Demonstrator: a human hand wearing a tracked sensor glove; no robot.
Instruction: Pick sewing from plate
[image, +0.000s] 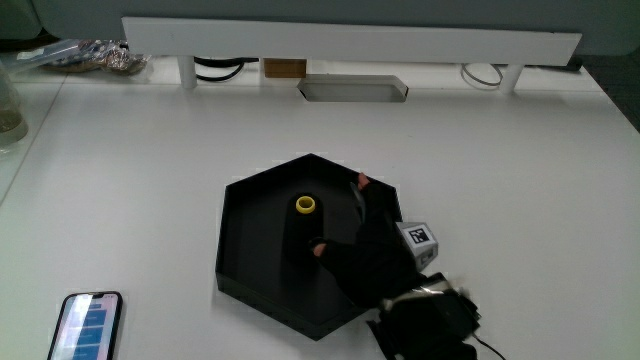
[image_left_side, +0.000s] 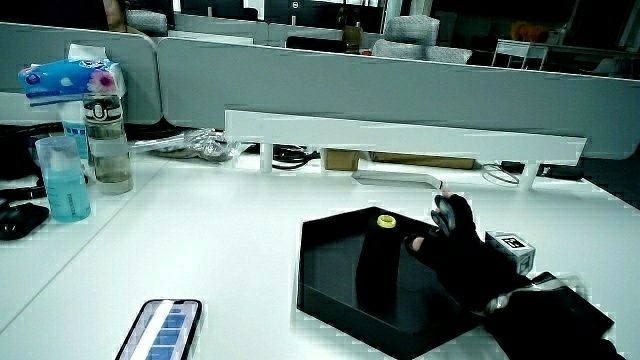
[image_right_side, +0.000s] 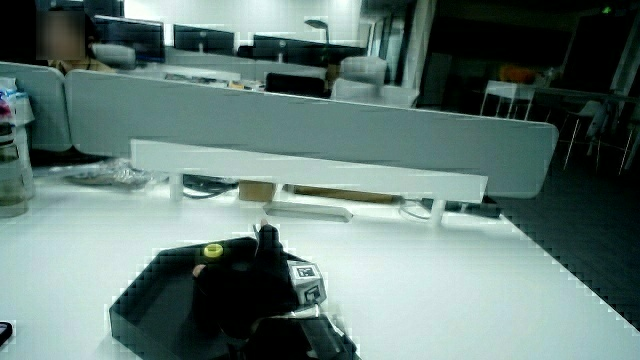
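Observation:
A black hexagonal plate (image: 240, 205) (image_left_side: 330, 240) (image_right_side: 140, 295) lies on the white table. On it stands an upright black spool of sewing thread with a yellow core (image: 305, 205) (image_left_side: 385, 221) (image_right_side: 212, 251). The hand (image: 352, 238) (image_left_side: 452, 245) (image_right_side: 258, 272) in its black glove reaches over the plate's edge, right beside the spool. Its thumb lies close to the spool's side and one finger points up and away. The fingers are spread and hold nothing. The patterned cube (image: 420, 239) shows on the hand's back.
A phone (image: 88, 325) (image_left_side: 160, 328) lies at the table's near edge. A white shelf riser (image: 350, 42) and a shallow white tray (image: 353, 89) stand by the partition. A bottle (image_left_side: 105, 140), a blue cup (image_left_side: 62, 180) and a tissue pack (image_left_side: 70, 75) stand at the table's side.

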